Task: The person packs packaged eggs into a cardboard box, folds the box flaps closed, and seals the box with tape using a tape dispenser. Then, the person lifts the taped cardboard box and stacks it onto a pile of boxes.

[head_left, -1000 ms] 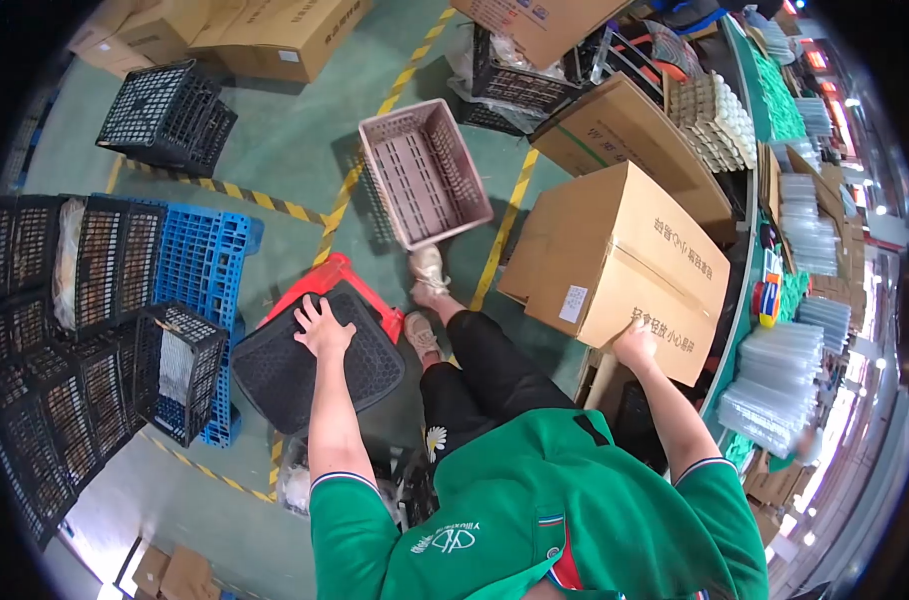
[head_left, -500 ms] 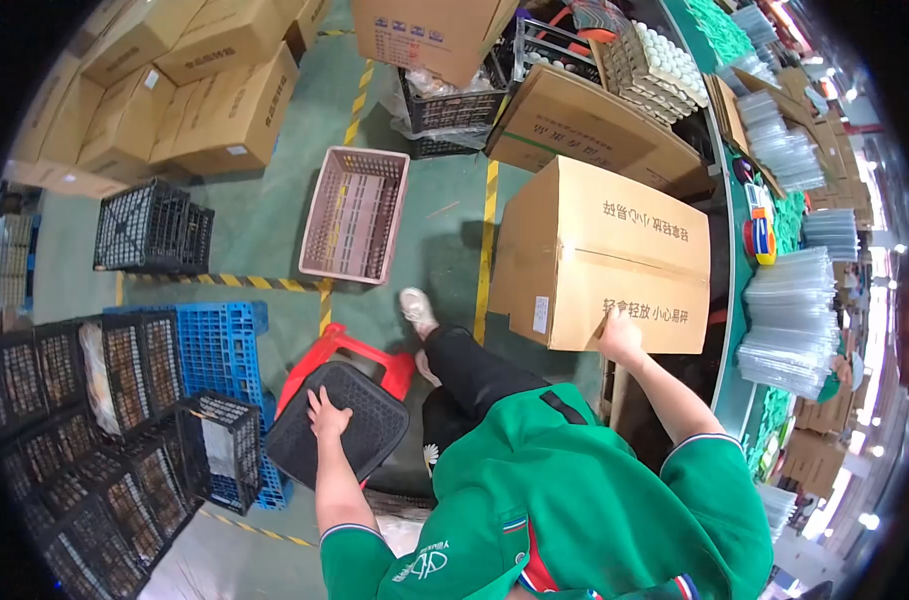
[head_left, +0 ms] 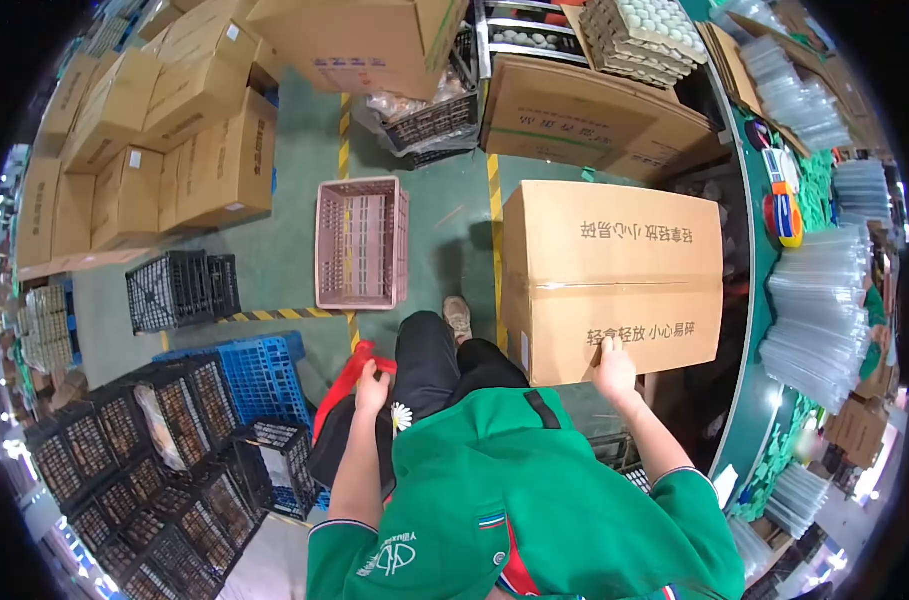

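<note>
A large closed cardboard box [head_left: 615, 240] with printed lettering stands in front of me to the right. My right hand [head_left: 615, 375] is closed at its near edge, one digit lying on the printed top and the other fingers partly hidden. To my left is a low seat, a red plastic chair [head_left: 341, 392] with a black seat, mostly covered by my left arm and leg. My left hand [head_left: 374, 388] is closed around its red upper bar.
An open pinkish crate [head_left: 405, 245] lies on the green floor ahead. Cartons [head_left: 215, 160] are stacked at far left, with black crates [head_left: 170, 295] below. A blue pallet [head_left: 265, 375] bears more crates. The right-hand bench [head_left: 740, 400] holds clear plastic trays [head_left: 815, 310] and tape [head_left: 787, 215].
My left hand has gone from lying spread on the black seat to gripping the red bar. The chair now sits closer beside my legs. My right hand stays at the box, and the view has shifted.
</note>
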### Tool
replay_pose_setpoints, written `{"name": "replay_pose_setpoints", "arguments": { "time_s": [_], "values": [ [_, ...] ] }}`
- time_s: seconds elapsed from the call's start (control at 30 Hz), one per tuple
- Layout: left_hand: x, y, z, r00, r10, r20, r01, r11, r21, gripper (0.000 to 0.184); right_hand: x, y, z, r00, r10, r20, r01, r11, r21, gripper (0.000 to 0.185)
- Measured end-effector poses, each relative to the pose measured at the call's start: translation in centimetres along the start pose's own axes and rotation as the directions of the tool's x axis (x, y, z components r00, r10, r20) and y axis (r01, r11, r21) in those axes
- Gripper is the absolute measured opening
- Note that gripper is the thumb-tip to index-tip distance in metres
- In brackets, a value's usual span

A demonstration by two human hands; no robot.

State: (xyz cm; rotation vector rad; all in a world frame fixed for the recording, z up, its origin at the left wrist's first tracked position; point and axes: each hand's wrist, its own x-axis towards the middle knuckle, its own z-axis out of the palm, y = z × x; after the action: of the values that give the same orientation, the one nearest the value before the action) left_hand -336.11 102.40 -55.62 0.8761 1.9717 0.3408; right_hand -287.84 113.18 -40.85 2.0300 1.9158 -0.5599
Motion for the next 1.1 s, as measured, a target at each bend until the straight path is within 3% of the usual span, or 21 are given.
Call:
{"name": "replay_pose_setpoints", "arguments": {
  "time_s": [0.07,0.13,0.27,0.4,0.47,0.6,0.73,0.77,0.83,0.9,0.97,1.0,1.03,1.1],
  "values": [
    [1.1,6.1,-2.4,0.999,-0.040,0.005,0.040,0.999,-0.030,0.054,-0.3,0.1,0.2,0.999,-0.028,-0.035,0.029,0.999,0.019,0.030],
    [1.5,11.3,-3.7,0.998,0.040,-0.052,-0.039,0.999,0.015,0.054,-0.2,0.1,0.1,0.997,-0.035,-0.063,0.038,0.998,0.043,0.030],
    [4.4,19.3,-4.6,0.978,0.195,0.074,-0.207,0.954,0.216,0.055,-0.5,0.1,0.3,0.988,-0.005,-0.152,0.025,0.991,0.130,0.031],
    [5.9,28.8,-3.5,0.906,0.371,0.206,-0.422,0.835,0.353,0.057,-0.7,0.0,0.4,0.990,0.040,-0.135,-0.013,0.981,0.194,0.038],
    [6.8,31.9,-1.6,0.826,0.507,0.247,-0.561,0.782,0.271,0.056,-0.3,0.2,1.8,0.980,0.045,-0.193,-0.004,0.978,0.206,0.042],
    [7.3,37.4,2.2,0.732,0.512,0.449,-0.653,0.715,0.250,0.056,-0.5,-0.6,0.7,0.974,0.134,-0.184,-0.074,0.951,0.300,0.038],
    [9.5,37.8,4.5,0.704,0.471,0.531,-0.582,0.811,0.053,0.059,-0.3,-0.7,1.3,0.950,0.180,-0.255,-0.085,0.935,0.346,0.030],
    [12.4,35.8,5.5,0.678,0.523,0.517,-0.598,0.801,-0.027,0.058,-0.1,-0.5,1.8,0.944,0.194,-0.267,-0.085,0.925,0.371,0.028],
    [13.3,35.4,4.9,0.770,0.316,0.555,-0.291,0.947,-0.135,0.057,-0.5,-0.4,1.7,0.916,0.274,-0.293,-0.110,0.874,0.473,0.022],
    [16.2,36.0,3.8,0.788,0.150,0.597,-0.041,0.981,-0.192,0.057,-0.6,-0.2,1.6,0.857,0.423,-0.295,-0.186,0.788,0.587,0.016],
    [18.3,36.2,3.6,0.806,0.049,0.590,0.076,0.980,-0.185,0.057,-0.1,1.7,1.1,0.763,0.606,-0.223,-0.374,0.696,0.613,0.020],
    [19.5,36.6,4.0,0.809,0.006,0.587,0.134,0.972,-0.194,0.058,0.6,3.7,2.3,0.632,0.656,-0.413,-0.348,0.716,0.605,0.024],
    [21.0,36.0,5.0,0.795,0.014,0.606,0.147,0.965,-0.215,0.058,0.9,6.4,3.3,0.573,0.686,-0.449,-0.427,0.717,0.551,0.031],
    [22.3,35.5,7.8,0.765,-0.052,0.641,0.247,0.944,-0.218,0.055,1.6,10.4,1.9,0.506,0.788,-0.351,-0.624,0.615,0.482,0.044]
  ]
}}
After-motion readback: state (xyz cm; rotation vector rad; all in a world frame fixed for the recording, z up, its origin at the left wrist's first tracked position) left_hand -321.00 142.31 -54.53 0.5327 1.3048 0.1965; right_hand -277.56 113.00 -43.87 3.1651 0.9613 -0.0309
